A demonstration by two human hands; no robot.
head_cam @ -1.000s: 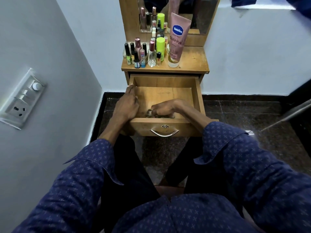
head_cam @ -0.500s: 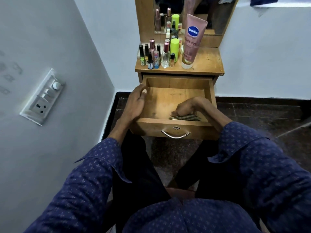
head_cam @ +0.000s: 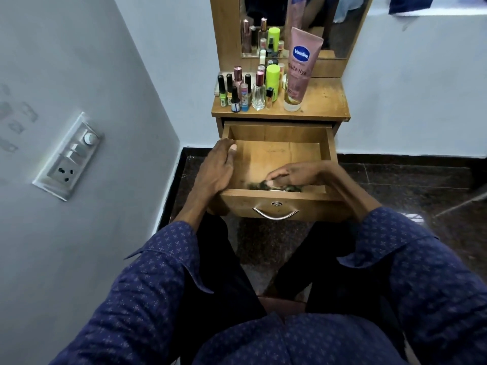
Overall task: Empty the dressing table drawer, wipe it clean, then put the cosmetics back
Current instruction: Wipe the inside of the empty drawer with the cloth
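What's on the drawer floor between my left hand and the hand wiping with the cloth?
In the head view, only bare wooden drawer floor lies between the left hand and the right hand pressing the dark cloth.

The right hand point(head_cam: 295, 175) has slid the dark cloth point(head_cam: 274, 186) leftward along the drawer's point(head_cam: 279, 133) front edge

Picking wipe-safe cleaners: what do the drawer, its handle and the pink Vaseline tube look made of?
Drawer: wood or wood-look laminate board, tan with faint grain and a low sheen; I can't tell which.
Handle: metal, polished silver with bright highlights.
Pink Vaseline tube: soft plastic, semi-gloss pink with printed label, standing on a pale cap.
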